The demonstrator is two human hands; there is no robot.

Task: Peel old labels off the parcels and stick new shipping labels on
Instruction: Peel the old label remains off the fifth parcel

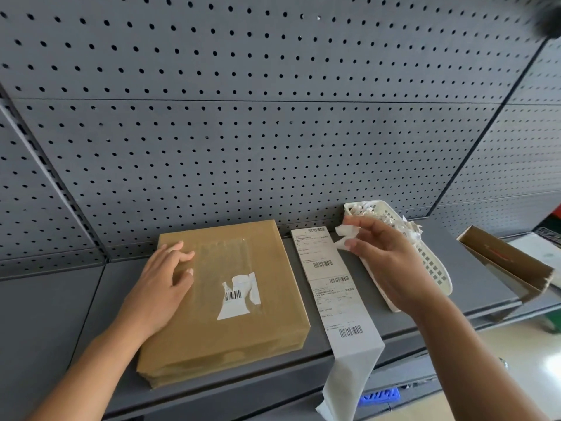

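Observation:
A brown cardboard parcel [224, 326] lies flat on the grey shelf [91, 299]. A torn remnant of the old white label [239, 294] with a barcode still sticks to its top, inside a shiny rectangle of residue. My left hand [164, 281] rests flat on the parcel's left half, fingers relaxed. My right hand [391, 256] hovers to the right of the parcel and pinches a crumpled scrap of peeled label [344, 235] in its fingertips. A strip of new shipping labels [331, 287] lies beside the parcel and hangs over the shelf's front edge.
A white plastic basket [431, 268] holding several torn label scraps stands behind my right hand. An open cardboard box [504, 262] sits at the far right. A grey pegboard wall [273, 117] rises behind the shelf. A blue crate [379, 395] shows below.

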